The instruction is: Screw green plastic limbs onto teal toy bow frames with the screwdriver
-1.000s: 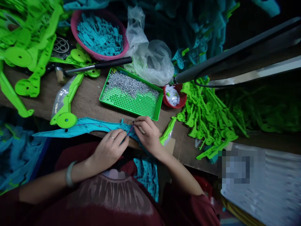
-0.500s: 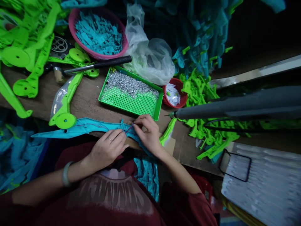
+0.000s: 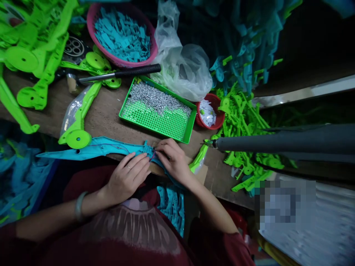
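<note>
A long blue plastic shell (image 3: 97, 146), shaped like a toy weapon half, lies along the near edge of the table. My left hand (image 3: 129, 177) grips its near side, fingers laid over the edge beside a small upright post. Thin dark red and blue wires (image 3: 152, 155) run inside the shell and bunch between my hands. My right hand (image 3: 173, 160) is closed in a pinch on the wires at the shell's middle; its fingertips partly hide them. A green plastic piece with a round disc (image 3: 78, 139) touches the shell's left part.
Behind the shell stands a green tray (image 3: 158, 129) of small screws. Further back are a hammer (image 3: 97, 77), a pink basket (image 3: 94, 33) of blue parts and a red basket (image 3: 198, 120) of white pieces. A screwdriver (image 3: 235, 143) juts in from the right, before piled green parts (image 3: 241, 122).
My right fingertips have come down closer to the shell, and the wires they pinch sit lower. My left fingers have spread slightly on the shell. The whole view has shifted a little.
</note>
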Demonstrator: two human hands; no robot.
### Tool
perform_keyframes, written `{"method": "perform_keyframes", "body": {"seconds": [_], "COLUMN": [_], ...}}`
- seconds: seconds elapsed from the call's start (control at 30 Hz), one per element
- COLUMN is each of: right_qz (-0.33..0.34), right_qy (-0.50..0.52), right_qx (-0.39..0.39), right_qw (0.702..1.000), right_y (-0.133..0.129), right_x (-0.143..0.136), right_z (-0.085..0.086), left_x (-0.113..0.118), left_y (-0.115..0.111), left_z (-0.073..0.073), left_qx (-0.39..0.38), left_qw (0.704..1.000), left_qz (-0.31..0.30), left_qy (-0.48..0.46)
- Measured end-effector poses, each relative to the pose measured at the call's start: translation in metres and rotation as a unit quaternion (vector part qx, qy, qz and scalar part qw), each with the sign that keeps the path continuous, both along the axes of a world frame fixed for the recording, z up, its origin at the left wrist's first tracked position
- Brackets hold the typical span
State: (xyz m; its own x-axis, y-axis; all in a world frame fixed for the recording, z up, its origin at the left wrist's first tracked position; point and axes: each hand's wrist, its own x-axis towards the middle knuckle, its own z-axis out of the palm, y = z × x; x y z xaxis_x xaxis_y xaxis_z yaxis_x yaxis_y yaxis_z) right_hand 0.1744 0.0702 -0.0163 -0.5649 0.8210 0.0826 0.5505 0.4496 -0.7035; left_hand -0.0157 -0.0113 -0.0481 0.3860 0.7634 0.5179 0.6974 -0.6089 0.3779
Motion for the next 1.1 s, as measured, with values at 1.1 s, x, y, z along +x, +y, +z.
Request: {"method": "perform_keyframes", "body": {"seconds": [1.1], "right_qz": [-0.063], "right_qy": [-0.136], "right_qx": [0.048], "right_qw": [0.987], "right_y": [-0.037], "right_x": [0.013], "right_z": [0.008], "left_x": [0.011], "left_y": [0.013], "left_z": [0.018], "left_qx": [-0.012], "left_qw": [0.98], "left_qz": [0.004], "left_qy": [0.199]}}
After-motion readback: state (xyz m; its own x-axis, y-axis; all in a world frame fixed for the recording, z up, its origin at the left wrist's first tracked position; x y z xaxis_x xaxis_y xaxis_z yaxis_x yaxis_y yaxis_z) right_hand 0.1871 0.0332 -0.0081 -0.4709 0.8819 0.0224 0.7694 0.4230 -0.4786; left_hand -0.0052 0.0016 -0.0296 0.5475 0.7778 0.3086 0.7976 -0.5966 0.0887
